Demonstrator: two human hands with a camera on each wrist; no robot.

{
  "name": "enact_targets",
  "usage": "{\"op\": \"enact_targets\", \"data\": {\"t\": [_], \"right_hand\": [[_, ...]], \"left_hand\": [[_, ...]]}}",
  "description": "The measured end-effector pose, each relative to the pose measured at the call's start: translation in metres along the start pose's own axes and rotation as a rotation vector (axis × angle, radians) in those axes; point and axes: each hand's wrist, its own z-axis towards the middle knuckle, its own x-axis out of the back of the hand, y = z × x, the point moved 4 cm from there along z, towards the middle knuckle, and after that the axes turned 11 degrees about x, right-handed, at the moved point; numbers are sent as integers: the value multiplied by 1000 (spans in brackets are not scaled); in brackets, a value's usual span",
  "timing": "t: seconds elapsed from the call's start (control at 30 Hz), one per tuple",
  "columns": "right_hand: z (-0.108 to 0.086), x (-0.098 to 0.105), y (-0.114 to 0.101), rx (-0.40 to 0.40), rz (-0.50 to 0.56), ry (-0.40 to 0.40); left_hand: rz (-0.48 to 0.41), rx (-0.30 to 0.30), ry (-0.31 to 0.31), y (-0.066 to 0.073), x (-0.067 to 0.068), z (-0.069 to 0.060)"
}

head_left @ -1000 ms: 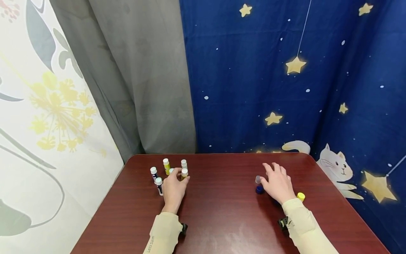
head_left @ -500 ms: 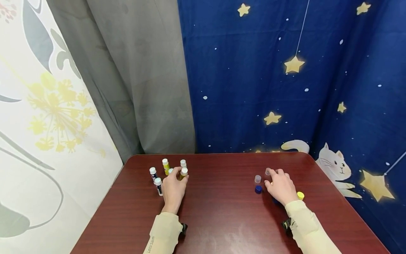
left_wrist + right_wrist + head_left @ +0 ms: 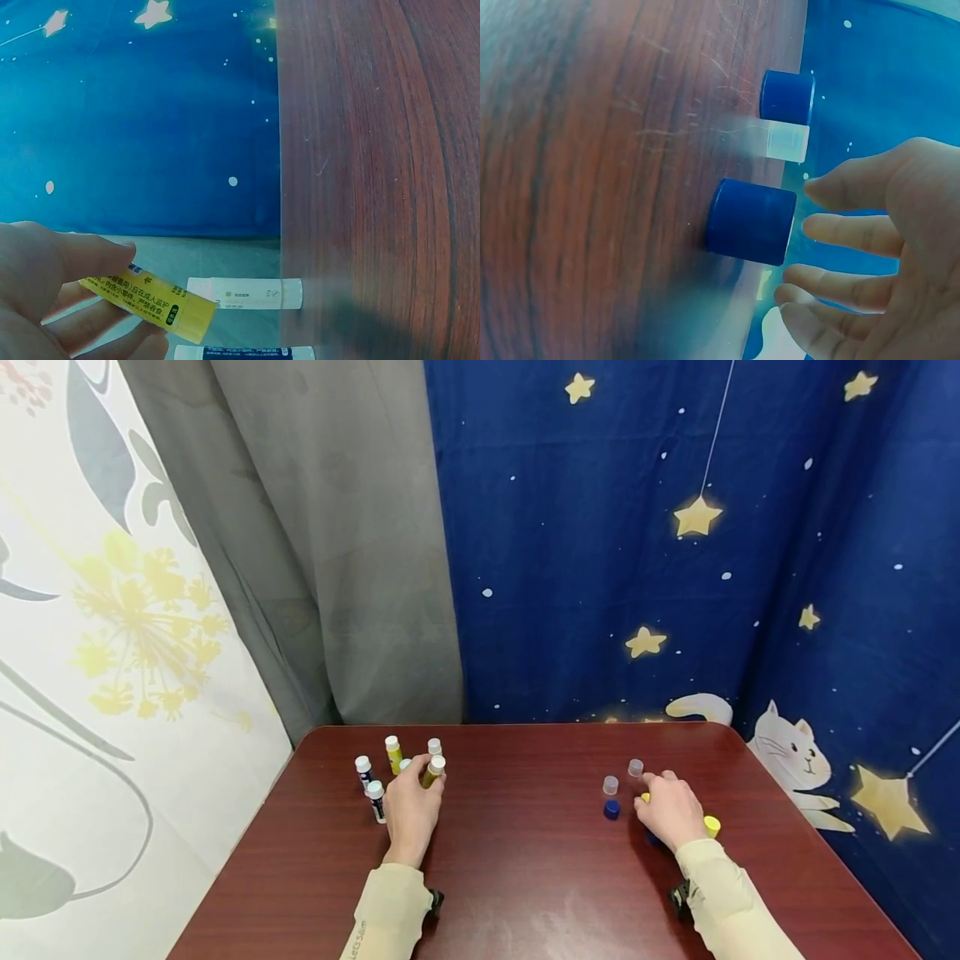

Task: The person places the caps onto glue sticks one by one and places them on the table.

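Note:
My left hand point(image 3: 411, 812) pinches a yellow tube point(image 3: 432, 771) between thumb and fingers, among a group of small tubes; the left wrist view shows this yellow tube point(image 3: 154, 304) tilted, with dark print. My right hand point(image 3: 670, 812) hovers over small caps at the right, fingers loosely spread. A clear cap point(image 3: 636, 767) lies just beyond its fingertips, and a yellow cap point(image 3: 646, 797) is partly hidden at them. In the right wrist view, a blue cap point(image 3: 751, 221) stands near the fingertips of the right hand point(image 3: 877, 262), which hold nothing visible.
White-capped tubes point(image 3: 376, 802) and a yellow tube point(image 3: 393, 755) stand around the left hand. Another clear cap point(image 3: 611, 785), a blue cap point(image 3: 611, 810) and a yellow cap point(image 3: 712, 826) surround the right hand. Curtains point(image 3: 525, 610) hang behind the brown table point(image 3: 517, 877).
My right hand has moved rightward and a little nearer, uncovering the clear caps and part of a yellow one. The left hand stays nearly still, with its yellow tube tilting slightly.

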Motion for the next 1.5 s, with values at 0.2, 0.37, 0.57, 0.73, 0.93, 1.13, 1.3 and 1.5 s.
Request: {"op": "enact_targets", "data": {"t": [0.2,0.37,0.57,0.73,0.93,1.13,1.3,1.5], "right_hand": [[-1,0,2,-27,15,-25],[-2,-1,3,-20,11,-4],[-4,-4,6,11,9,47],[-5,-6,7,10,10,48],[-1,1,3,6,15,68],[4,14,-5,37,13,142],[8,24,-13,53,11,195],[11,34,-23,74,6,248]], "left_hand": [[-12,-4,3,1,2,-2],[-18,-9,6,2,4,-4],[-9,-21,9,2,5,-5],[3,-31,15,3,6,-6],[21,-39,26,4,8,-6],[-1,-44,27,7,8,-6],[-7,-43,18,9,9,-6],[-7,-47,0,10,11,-8]]}}
